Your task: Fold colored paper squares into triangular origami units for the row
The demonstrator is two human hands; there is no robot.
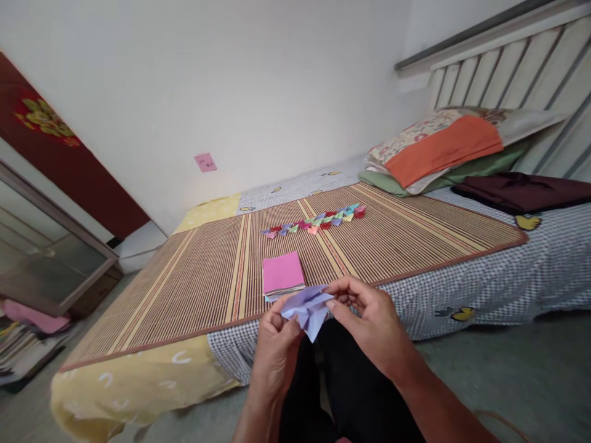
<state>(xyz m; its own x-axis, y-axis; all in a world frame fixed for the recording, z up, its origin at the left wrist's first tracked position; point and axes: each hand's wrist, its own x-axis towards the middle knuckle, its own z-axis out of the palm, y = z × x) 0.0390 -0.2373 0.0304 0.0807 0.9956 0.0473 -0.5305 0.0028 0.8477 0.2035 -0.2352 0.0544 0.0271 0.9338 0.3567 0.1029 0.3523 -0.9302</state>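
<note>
Both my hands hold a partly folded lilac paper in front of my lap. My left hand pinches its lower left side. My right hand pinches its upper right edge with thumb and fingers. Just beyond, a stack of square papers with a pink top sheet lies on the striped bamboo mat. Further back on the mat a row of several small folded paper pieces in mixed colours runs left to right.
The mat covers a low bed with a checked sheet and a yellow blanket. Pillows and a dark folded cloth lie at the headboard. A pink note is stuck on the wall. A cabinet stands left.
</note>
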